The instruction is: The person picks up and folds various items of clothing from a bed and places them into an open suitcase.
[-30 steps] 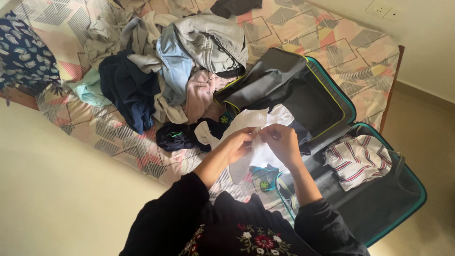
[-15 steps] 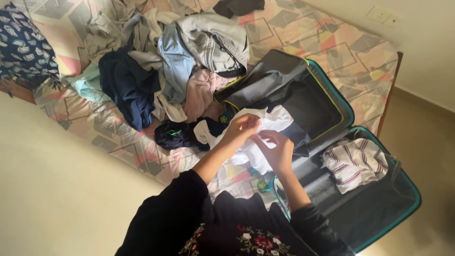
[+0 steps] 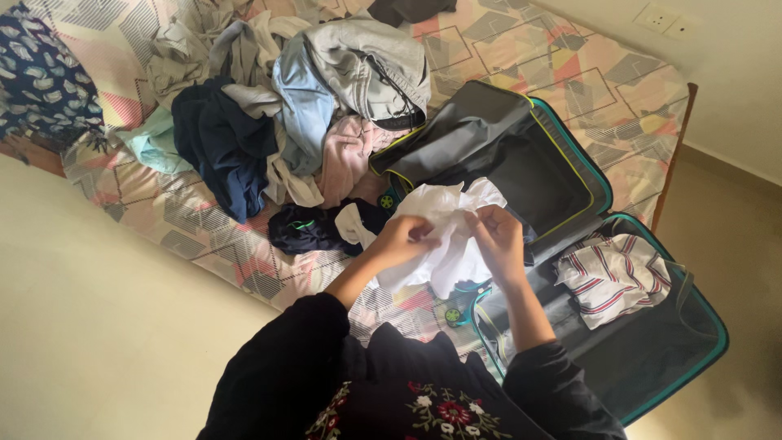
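Above the open suitcase (image 3: 652, 383) on the bed (image 3: 570, 73) | left hand (image 3: 405, 239) and right hand (image 3: 498, 236): both pinched shut on white garment (image 3: 444, 213) | clothes pile (image 3: 285, 114) beside; striped shirt (image 3: 612, 275) in suitcase

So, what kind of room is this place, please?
Most likely a bedroom at home: a bed with a patterned sheet, a pile of clothes on it, and an open suitcase. Both hands hold a white garment.
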